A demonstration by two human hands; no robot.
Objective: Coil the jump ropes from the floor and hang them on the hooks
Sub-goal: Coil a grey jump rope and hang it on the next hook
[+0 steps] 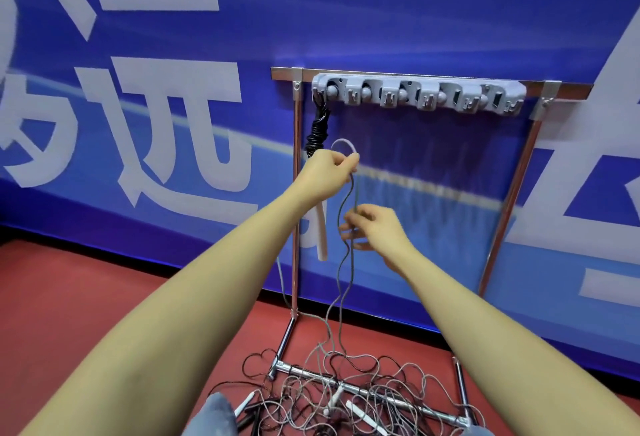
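Both hands are up in front of the rack in the head view. Left hand (330, 172) is raised high, fingers curled round the grey jump rope (348, 262), pinching a small loop of it that arcs just above the knuckles. A white handle (321, 234) hangs down below that hand, partly hidden by the forearm. Right hand (375, 229) sits lower and just to the right, fingertips pinched on the same grey cord where two strands run down side by side. From there the rope drops in wavy lines to the red floor (86, 297) and runs into a tangled pile of ropes (346, 390), grey and black cords mixed with several white handles, sprawled over the base bar of the metal rack (295, 210).

Up top, the grey hook strip (419, 94) spans the rack's crossbar, a row of clips and pegs along it. On its far-left hook hangs a coiled black rope (317, 130), bundled tight and dangling just above the left hand, right beside the left upright. Behind everything stands a blue banner wall (415, 19) with big white characters. At the bottom edge, a bit of grey-blue fabric (214, 415) shows, likely the person's knee.
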